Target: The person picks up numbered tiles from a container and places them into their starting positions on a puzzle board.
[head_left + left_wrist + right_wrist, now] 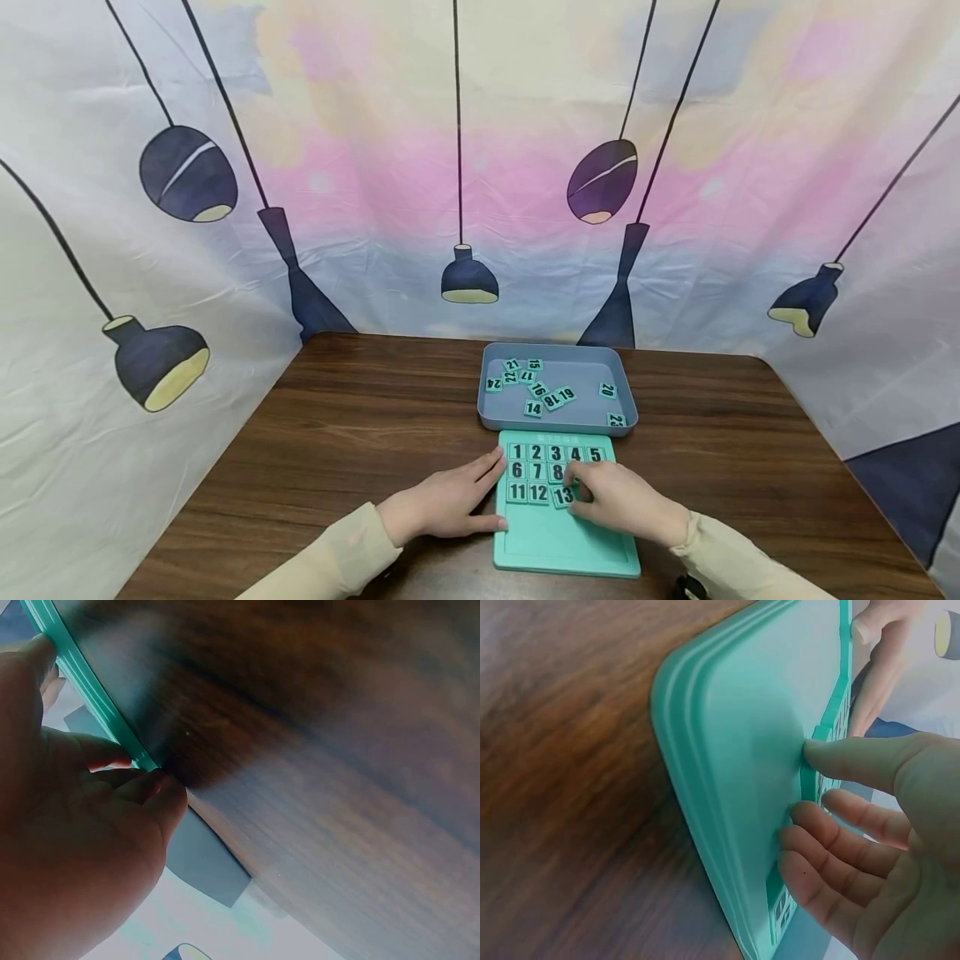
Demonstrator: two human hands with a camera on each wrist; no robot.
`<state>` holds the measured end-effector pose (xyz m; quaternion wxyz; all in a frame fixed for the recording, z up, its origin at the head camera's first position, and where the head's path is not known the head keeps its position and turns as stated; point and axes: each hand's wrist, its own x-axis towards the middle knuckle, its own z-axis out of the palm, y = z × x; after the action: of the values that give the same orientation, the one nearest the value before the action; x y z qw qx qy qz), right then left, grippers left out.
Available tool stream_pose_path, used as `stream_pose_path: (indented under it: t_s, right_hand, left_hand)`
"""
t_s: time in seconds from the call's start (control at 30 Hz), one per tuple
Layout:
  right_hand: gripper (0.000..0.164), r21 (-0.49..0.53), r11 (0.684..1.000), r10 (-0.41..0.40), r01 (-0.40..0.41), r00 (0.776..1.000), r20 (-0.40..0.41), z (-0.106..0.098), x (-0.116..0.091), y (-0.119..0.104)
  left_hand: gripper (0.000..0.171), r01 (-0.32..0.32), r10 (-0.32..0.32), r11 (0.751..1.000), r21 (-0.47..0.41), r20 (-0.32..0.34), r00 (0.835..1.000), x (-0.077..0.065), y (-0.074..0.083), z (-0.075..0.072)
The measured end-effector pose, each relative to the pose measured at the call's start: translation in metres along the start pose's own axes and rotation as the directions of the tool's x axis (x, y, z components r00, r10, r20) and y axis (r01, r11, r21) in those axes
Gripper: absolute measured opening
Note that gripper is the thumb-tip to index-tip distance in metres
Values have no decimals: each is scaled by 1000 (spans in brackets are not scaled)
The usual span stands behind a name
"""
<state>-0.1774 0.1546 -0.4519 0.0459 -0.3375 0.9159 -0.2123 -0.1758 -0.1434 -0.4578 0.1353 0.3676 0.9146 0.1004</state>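
Note:
A mint-green number board [555, 542] lies on the table, its upper part bearing rows of number tiles. My left hand [453, 500] rests along the board's left edge, fingers and thumb spread and touching its rim [97, 694]. Over the board's right half, my right hand [626, 500] pinches the tile numbered 13 [562, 497] between thumb and fingers. That tile sits slightly askew beside tile 12 [537, 493]. In the right wrist view, the thumb [847, 761] touches a tile's edge. The right hand hides the tiles after 8.
A blue-grey tray [558, 348] stands just behind the board, holding several loose number tiles, some turned or overlapping. Dark wooden tabletop [322, 450] surrounds both. A patterned cloth [390, 275] hangs behind the table's back edge.

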Motion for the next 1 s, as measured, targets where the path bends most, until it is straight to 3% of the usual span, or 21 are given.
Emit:
stream_pose_path:
  t_s: [0.27, 0.47, 0.57, 0.73, 1.0]
  right_hand:
    - [22, 45, 999, -2, 1, 1000, 22, 5, 9, 0]
    - [23, 88, 996, -6, 1, 998, 56, -3, 13, -2]
    - [22, 138, 990, 7, -15, 998, 62, -12, 16, -2]
    - [23, 184, 983, 4, -4, 1000, 0, -33, 27, 3]
    - [25, 260, 964, 77, -57, 995, -68, -65, 63, 14]
  left_hand:
    - [87, 1, -1, 1000, 6, -5, 1000, 0, 0, -1]
    - [87, 3, -3, 1000, -6, 4, 1000, -1, 1, -1]
    - [87, 6, -6, 1000, -12, 12, 1000, 0, 1, -1]
    - [87, 7, -7, 1000, -8, 9, 1000, 0, 1, -1]
    - [87, 2, -2, 1000, -2, 1, 1000, -1, 1, -2]
